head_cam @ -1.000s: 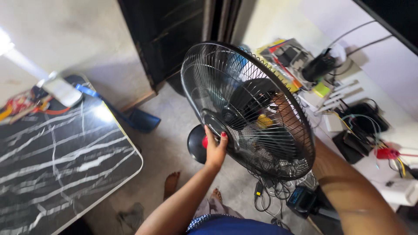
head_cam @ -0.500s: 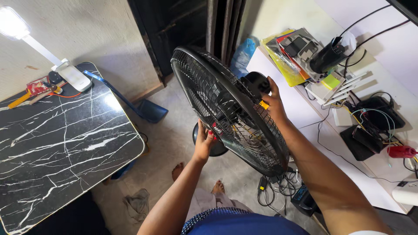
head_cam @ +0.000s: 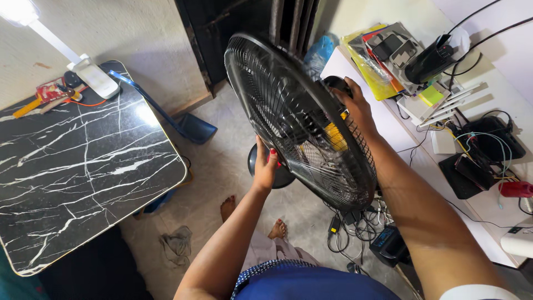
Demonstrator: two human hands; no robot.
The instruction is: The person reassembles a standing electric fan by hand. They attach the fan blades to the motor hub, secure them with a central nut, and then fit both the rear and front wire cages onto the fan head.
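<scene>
Above the round black fan base (head_cam: 272, 172) on the floor, the black pedestal fan (head_cam: 302, 119) is held tilted, its wire cage facing down toward the marble-patterned worktop (head_cam: 83, 166) side. The left hand (head_cam: 265, 166) is closed on the cage's lower rim, near the base, and the right hand (head_cam: 355, 108) is wrapped over the motor housing behind the cage, on the side away from the base. Judging from this, the grip on thin wire could slip and let the heavy head swing down; fingers could also poke between the wires. Just beyond the base, toward the white worktop (head_cam: 388, 139), a tangle of cables (head_cam: 355, 225) lies on the floor near the bare feet (head_cam: 227, 208), so a step could snag them and pull the fan or the devices off balance.
</scene>
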